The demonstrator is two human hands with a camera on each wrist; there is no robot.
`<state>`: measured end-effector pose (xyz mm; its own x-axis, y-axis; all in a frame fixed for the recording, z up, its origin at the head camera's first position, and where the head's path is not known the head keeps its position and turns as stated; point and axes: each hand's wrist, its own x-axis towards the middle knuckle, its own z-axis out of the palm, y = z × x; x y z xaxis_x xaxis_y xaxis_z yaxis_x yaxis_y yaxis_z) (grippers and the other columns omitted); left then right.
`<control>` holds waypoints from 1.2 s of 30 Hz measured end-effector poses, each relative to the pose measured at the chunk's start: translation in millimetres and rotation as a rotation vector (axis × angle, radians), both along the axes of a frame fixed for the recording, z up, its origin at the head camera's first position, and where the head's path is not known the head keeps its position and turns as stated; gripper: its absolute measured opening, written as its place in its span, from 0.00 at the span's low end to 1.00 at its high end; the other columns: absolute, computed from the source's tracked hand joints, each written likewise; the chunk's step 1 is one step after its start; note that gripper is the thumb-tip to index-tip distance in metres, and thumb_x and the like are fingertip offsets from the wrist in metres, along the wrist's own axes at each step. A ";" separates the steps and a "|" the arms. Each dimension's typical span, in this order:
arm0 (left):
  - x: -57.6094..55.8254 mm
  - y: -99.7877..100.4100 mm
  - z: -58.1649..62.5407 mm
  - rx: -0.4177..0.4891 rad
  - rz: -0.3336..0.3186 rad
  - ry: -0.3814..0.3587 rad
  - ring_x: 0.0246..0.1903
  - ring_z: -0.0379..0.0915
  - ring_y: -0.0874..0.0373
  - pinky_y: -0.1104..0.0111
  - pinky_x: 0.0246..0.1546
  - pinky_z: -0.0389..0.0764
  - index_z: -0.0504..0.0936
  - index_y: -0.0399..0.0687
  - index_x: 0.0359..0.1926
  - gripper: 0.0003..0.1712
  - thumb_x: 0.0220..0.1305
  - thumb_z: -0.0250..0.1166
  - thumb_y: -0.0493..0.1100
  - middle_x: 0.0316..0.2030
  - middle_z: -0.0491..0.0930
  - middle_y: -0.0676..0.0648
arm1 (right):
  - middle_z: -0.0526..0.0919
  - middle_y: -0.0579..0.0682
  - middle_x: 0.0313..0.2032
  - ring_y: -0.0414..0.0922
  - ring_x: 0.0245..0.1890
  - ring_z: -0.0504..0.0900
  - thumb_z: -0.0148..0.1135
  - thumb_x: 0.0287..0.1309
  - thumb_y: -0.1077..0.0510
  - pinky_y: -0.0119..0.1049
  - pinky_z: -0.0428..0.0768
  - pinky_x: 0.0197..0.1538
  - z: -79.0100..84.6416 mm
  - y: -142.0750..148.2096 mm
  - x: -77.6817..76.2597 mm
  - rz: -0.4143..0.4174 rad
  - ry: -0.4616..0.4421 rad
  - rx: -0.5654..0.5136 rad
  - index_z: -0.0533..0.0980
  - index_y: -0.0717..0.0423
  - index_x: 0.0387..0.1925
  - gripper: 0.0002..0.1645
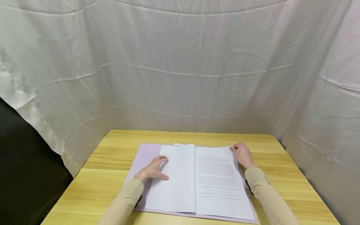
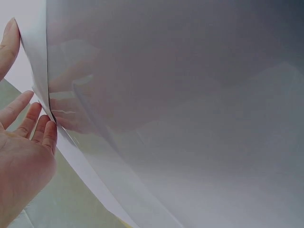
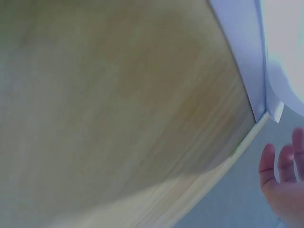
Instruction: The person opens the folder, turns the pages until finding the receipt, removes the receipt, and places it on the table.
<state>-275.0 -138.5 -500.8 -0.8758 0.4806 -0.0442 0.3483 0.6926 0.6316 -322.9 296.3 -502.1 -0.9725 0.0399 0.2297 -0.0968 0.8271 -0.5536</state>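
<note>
A pale purple folder (image 1: 147, 153) lies spread on the table, with a blank white page (image 1: 177, 178) on its left side and a printed page (image 1: 217, 181) on its right. In the left wrist view a glossy, see-through sleeve (image 2: 190, 118) fills most of the picture. My left hand (image 1: 153, 169) is at the left page's outer edge, thumb and fingers spread apart. At the top right corner of the printed page, my right hand (image 1: 242, 154) pinches the page, and that corner is lifted. The right wrist view catches only some of this hand's fingers (image 3: 268, 164).
The folder stands on a wooden table (image 1: 104, 168) with rounded far corners. Light grey cloth (image 1: 197, 93) hangs behind and at both sides. Black material (image 1: 25, 165) shows at the left. A white paper edge (image 1: 177, 144) sticks out past the folder's top.
</note>
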 end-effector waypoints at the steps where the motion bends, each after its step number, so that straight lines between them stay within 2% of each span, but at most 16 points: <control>1: 0.3 0.2 0.4 0.002 0.000 0.000 0.70 0.57 0.33 0.39 0.70 0.64 0.68 0.29 0.67 0.48 0.48 0.81 0.42 0.69 0.63 0.33 | 0.81 0.65 0.43 0.58 0.42 0.77 0.56 0.72 0.56 0.48 0.76 0.45 0.3 0.0 0.8 0.004 -0.013 -0.016 0.81 0.68 0.43 0.17; 4: 1.0 -0.1 0.9 0.001 -0.001 0.000 0.70 0.57 0.33 0.39 0.70 0.64 0.68 0.29 0.67 0.48 0.49 0.81 0.42 0.69 0.63 0.33 | 0.84 0.64 0.42 0.53 0.39 0.78 0.56 0.72 0.55 0.41 0.75 0.41 1.1 0.7 3.3 0.020 -0.042 -0.059 0.81 0.67 0.47 0.18; 8: 0.8 -0.8 0.4 -0.005 -0.008 0.006 0.70 0.57 0.33 0.39 0.70 0.64 0.68 0.28 0.67 0.48 0.49 0.81 0.42 0.69 0.63 0.33 | 0.86 0.67 0.44 0.53 0.40 0.82 0.58 0.71 0.55 0.39 0.79 0.42 1.6 2.4 6.1 0.081 -0.064 -0.121 0.78 0.69 0.53 0.21; 11: 0.5 -0.8 0.4 -0.006 -0.013 0.011 0.70 0.57 0.32 0.38 0.70 0.64 0.68 0.28 0.67 0.48 0.49 0.81 0.42 0.69 0.63 0.32 | 0.85 0.70 0.46 0.52 0.39 0.86 0.58 0.71 0.57 0.36 0.82 0.39 2.9 3.8 9.2 0.148 -0.104 -0.207 0.74 0.72 0.58 0.23; 16: 0.0 -2.1 -0.1 -0.004 -0.017 0.012 0.70 0.57 0.32 0.39 0.70 0.64 0.67 0.28 0.67 0.49 0.49 0.81 0.43 0.69 0.63 0.32 | 0.84 0.72 0.48 0.47 0.35 0.87 0.58 0.72 0.53 0.36 0.85 0.34 7.1 5.6 15.0 0.220 -0.256 -0.402 0.68 0.70 0.66 0.30; 21: -0.3 -3.8 -0.9 -0.001 -0.025 0.007 0.70 0.57 0.32 0.39 0.70 0.64 0.66 0.27 0.68 0.49 0.50 0.80 0.43 0.69 0.62 0.32 | 0.83 0.66 0.51 0.46 0.37 0.87 0.55 0.73 0.44 0.41 0.88 0.39 10.9 8.1 20.7 0.299 -0.418 -0.582 0.59 0.62 0.74 0.39; 26: 0.7 -3.3 -0.3 0.000 -0.022 0.002 0.70 0.56 0.32 0.39 0.70 0.64 0.66 0.27 0.68 0.50 0.50 0.80 0.43 0.70 0.61 0.32 | 0.84 0.51 0.53 0.46 0.47 0.87 0.47 0.76 0.39 0.48 0.87 0.50 10.4 17.9 22.4 0.476 -0.578 -0.747 0.47 0.53 0.79 0.42; 28: 1.4 -3.1 -0.4 -0.001 -0.021 0.002 0.71 0.55 0.32 0.39 0.70 0.64 0.66 0.27 0.69 0.50 0.50 0.80 0.43 0.70 0.61 0.32 | 0.84 0.48 0.54 0.45 0.50 0.86 0.41 0.78 0.38 0.49 0.86 0.53 10.6 21.8 23.3 0.552 -0.637 -0.796 0.43 0.48 0.80 0.40; 31: 2.6 -3.1 0.5 -0.002 -0.031 0.007 0.71 0.55 0.32 0.39 0.70 0.63 0.65 0.27 0.69 0.50 0.51 0.80 0.43 0.70 0.61 0.32 | 0.85 0.46 0.54 0.44 0.51 0.86 0.35 0.78 0.36 0.47 0.86 0.54 13.6 24.3 27.2 0.609 -0.694 -0.853 0.43 0.42 0.79 0.37; 32: 2.8 -3.0 0.9 -0.004 -0.037 0.011 0.71 0.55 0.32 0.38 0.70 0.63 0.65 0.27 0.69 0.50 0.51 0.80 0.43 0.71 0.61 0.32 | 0.84 0.45 0.54 0.44 0.52 0.85 0.33 0.78 0.36 0.45 0.85 0.55 15.2 24.2 29.2 0.619 -0.707 -0.872 0.43 0.42 0.79 0.37; 36: 3.3 -3.1 3.6 0.005 -0.065 0.015 0.71 0.54 0.30 0.38 0.71 0.62 0.65 0.26 0.69 0.50 0.52 0.79 0.43 0.70 0.60 0.30 | 0.82 0.48 0.53 0.44 0.52 0.83 0.24 0.78 0.35 0.41 0.82 0.56 21.6 22.3 37.4 0.657 -0.743 -0.944 0.50 0.52 0.75 0.38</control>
